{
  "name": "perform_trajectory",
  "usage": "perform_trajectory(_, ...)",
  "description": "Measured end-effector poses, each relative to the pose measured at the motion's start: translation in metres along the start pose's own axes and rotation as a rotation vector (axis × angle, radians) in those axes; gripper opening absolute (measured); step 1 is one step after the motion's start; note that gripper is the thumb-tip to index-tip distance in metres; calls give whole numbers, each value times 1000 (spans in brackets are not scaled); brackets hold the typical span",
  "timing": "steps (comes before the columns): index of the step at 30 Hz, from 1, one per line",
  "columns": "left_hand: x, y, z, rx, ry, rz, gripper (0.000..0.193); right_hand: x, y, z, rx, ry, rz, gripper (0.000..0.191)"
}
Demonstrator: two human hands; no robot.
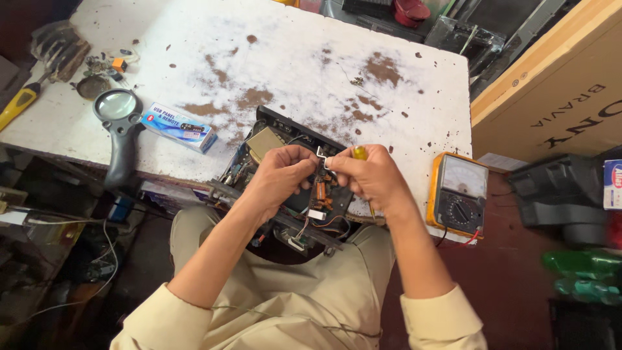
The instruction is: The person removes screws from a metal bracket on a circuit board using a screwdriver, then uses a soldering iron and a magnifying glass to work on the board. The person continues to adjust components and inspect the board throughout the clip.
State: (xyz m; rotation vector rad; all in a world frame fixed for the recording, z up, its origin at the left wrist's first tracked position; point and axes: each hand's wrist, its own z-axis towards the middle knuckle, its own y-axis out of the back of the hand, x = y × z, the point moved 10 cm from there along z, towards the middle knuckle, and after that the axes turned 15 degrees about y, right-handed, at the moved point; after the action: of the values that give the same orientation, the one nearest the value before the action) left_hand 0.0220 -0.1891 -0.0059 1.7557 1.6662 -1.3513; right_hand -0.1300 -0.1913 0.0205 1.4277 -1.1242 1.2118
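Worn white workbench (pixel 389 97), paint chipped to brown patches, cluttered shop around it. Left hand (pixel 280 174) and right hand (pixel 370 175) meet over an opened electronic unit (pixel 285 185) that rests half on the bench edge, half on the person's lap. Left fingers are curled and pinched on a small bent metal bracket (pixel 321 155); right thumb and forefinger close on the same piece from the other side. Right palm also grips a yellow-handled screwdriver (pixel 359 153), shaft running down behind the hand. Both hands are closed, nothing slack.

Judgement: this is best done by holding the bracket steady above the board and keeping the screwdriver tip clear of the orange component (pixel 320 192) and loose wires below.

Outward: yellow analog multimeter (pixel 457 194) just right of the unit at the bench corner. Left side has a blue-and-white carton (pixel 179 127), a black magnifying glass (pixel 117 126), small parts (pixel 107 68) beyond it. Cardboard box (pixel 557 84) stands far right.
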Motion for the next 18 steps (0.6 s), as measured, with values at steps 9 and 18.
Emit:
perform_trajectory(9,1,-5,-2,-9,2,17,12,-35,6,-3,-15,-250,313,11)
perform_trajectory(18,-28,5,-29,-267,-220,297,13,17,27,-16,-201,128,90,8)
